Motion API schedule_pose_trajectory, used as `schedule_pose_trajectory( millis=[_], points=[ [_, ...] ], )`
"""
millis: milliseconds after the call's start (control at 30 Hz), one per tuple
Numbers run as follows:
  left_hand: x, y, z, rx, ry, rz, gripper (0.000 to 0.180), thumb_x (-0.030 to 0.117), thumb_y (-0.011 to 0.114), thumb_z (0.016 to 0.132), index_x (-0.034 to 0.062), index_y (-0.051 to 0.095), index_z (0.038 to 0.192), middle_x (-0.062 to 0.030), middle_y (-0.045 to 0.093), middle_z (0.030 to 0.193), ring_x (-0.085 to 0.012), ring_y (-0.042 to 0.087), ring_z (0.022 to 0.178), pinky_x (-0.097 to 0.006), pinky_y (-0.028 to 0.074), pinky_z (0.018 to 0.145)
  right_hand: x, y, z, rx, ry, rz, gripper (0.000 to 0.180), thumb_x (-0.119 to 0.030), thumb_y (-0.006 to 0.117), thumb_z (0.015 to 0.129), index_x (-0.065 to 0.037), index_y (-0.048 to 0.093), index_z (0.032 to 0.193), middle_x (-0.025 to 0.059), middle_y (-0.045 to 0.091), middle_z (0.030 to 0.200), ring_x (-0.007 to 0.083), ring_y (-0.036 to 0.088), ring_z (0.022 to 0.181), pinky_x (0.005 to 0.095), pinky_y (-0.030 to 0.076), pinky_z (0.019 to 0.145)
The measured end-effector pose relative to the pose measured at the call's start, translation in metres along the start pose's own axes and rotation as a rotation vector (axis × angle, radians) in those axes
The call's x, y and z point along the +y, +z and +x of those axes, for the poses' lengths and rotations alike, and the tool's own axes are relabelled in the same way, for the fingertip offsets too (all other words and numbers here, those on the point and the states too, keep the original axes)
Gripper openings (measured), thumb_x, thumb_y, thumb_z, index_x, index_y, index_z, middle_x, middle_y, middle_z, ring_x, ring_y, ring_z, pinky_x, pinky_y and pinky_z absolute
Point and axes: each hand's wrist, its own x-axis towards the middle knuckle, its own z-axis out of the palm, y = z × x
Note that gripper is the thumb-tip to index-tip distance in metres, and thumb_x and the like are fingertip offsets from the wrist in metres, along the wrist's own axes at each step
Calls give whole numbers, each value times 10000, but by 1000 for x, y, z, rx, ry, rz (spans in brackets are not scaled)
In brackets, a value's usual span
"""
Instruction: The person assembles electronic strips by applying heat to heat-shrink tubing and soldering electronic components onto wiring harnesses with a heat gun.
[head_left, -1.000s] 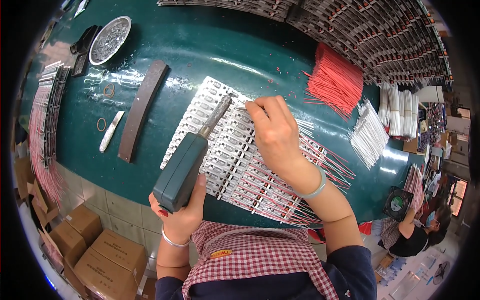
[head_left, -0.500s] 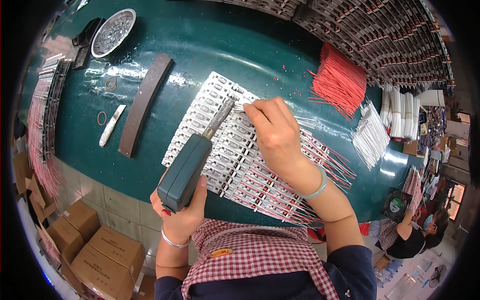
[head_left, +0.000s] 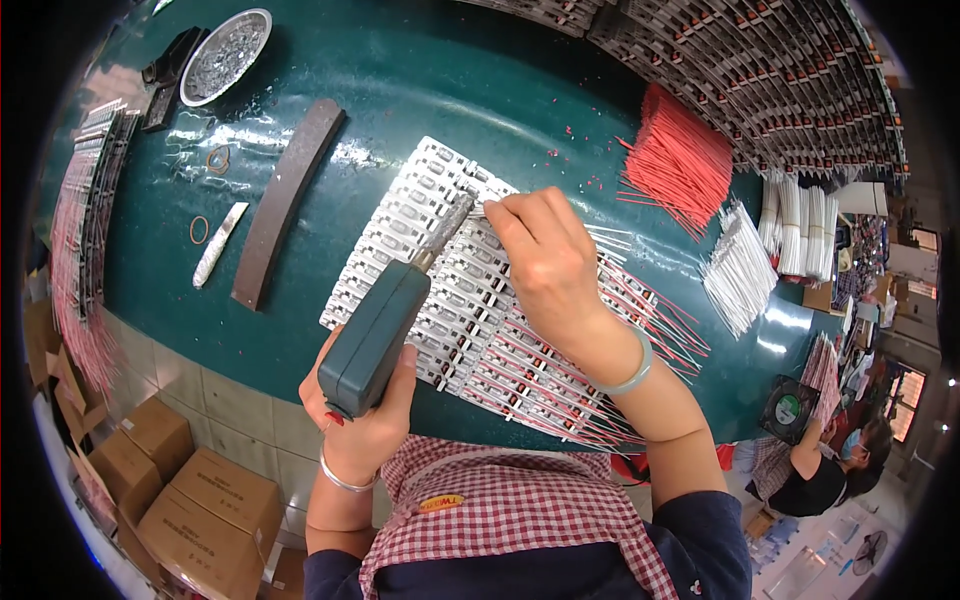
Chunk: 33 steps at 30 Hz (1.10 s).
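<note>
My left hand grips a dark green electric screwdriver, whose metal tip rests on a flat array of small white parts laid in rows on the green table. My right hand lies on the same array, pinching a thin wire or small part next to the tool's tip. Red, white and green wires stick out of the parts on the right side of the array.
A bundle of red wires and bundles of white wires lie at right. A long brown bar, a small white tool and a metal bowl sit at left. Cardboard boxes stand below the table. Another person sits at lower right.
Both hands shifted slightly on the array; the screwdriver tip and my right hand's fingers stay together over the rows.
</note>
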Motion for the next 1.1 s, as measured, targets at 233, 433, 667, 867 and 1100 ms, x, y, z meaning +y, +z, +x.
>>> schedule_pose_trajectory(
  millis=[233,433,667,867,1100],
  points=[
    [3,0,1,1,-82,-54,184,-51,737,762,-57,686,939,-87,671,839,-143,614,682,-255,495,636,-1,0,1,3,-4,-7,315,-2,637,665,74,657,970,120,600,913,263,579,842,346,524,701],
    [3,-3,3,-41,-13,39,189,-47,737,764,-58,688,947,-100,678,847,-157,628,683,-244,494,638,-3,0,3,8,-5,-27,299,0,638,670,79,667,957,117,599,895,256,577,831,340,525,687],
    [-1,-6,-11,38,-87,3,229,6,777,757,-37,713,973,-97,720,871,-176,685,703,-258,530,665,-3,0,3,3,-6,-36,293,2,644,676,80,673,957,111,597,878,252,577,823,334,525,683],
    [-4,-9,-17,69,-161,-8,256,31,795,754,-22,724,995,-99,740,897,-185,707,731,-278,541,686,-2,1,1,15,1,-34,300,-5,655,676,64,676,967,109,604,880,252,586,844,332,520,674],
    [-10,-15,-25,110,-185,25,263,42,800,760,-13,727,1006,-93,737,891,-179,694,722,-279,535,689,-10,-13,-7,23,7,27,344,14,661,665,61,675,1006,106,605,889,253,577,837,324,506,644]
  ],
)
